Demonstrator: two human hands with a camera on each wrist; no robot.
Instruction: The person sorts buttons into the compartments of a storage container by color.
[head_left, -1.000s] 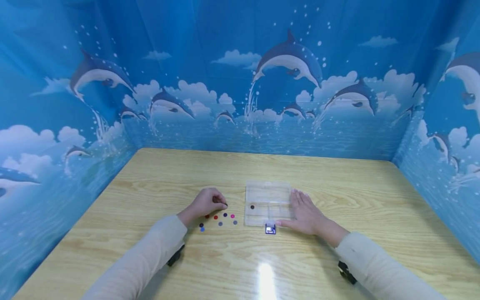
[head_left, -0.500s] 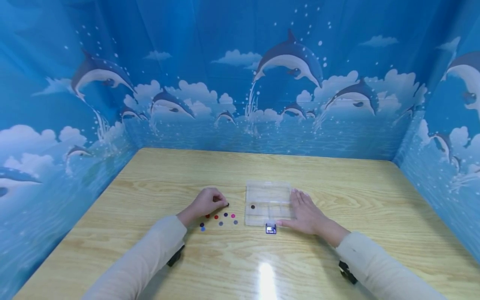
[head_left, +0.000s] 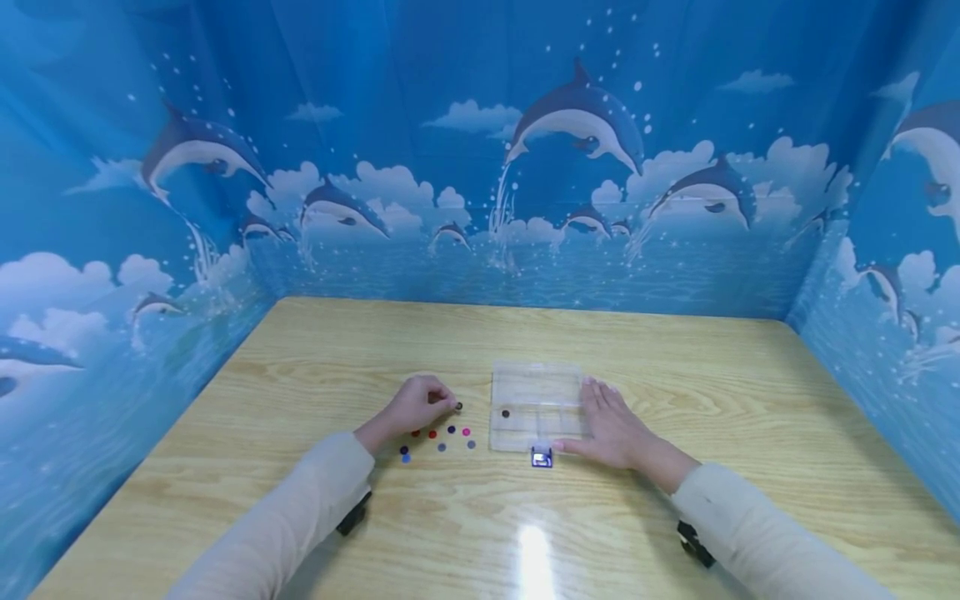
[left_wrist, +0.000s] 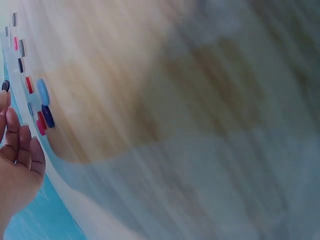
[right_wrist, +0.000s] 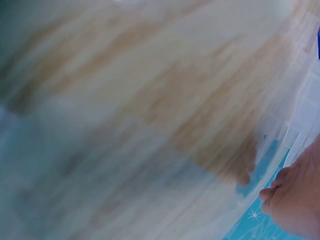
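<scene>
My left hand (head_left: 416, 404) pinches a small black button (head_left: 459, 406) between thumb and fingertip, left of the clear box. In the left wrist view that button (left_wrist: 5, 85) is tipped up on edge at the fingertips. Loose buttons lie just below the hand, among them a pink one (head_left: 467, 432), a red one (head_left: 432, 434) and a light blue one (head_left: 406, 458). My right hand (head_left: 611, 429) rests with extended fingers along the right side of the clear plastic compartment box (head_left: 536, 383). One dark button (head_left: 506, 414) sits in a left compartment of the box.
A blue clasp (head_left: 542, 457) sticks out from the box's near edge. The wood-grain table (head_left: 637, 533) is enclosed at the back and sides by a blue dolphin-print curtain (head_left: 420, 167). Dark wrist cameras (head_left: 693, 544) hang below the sleeves.
The black button at my left fingertips has shifted slightly right and away from me, and more of it shows. My right hand and the box have stayed in place.
</scene>
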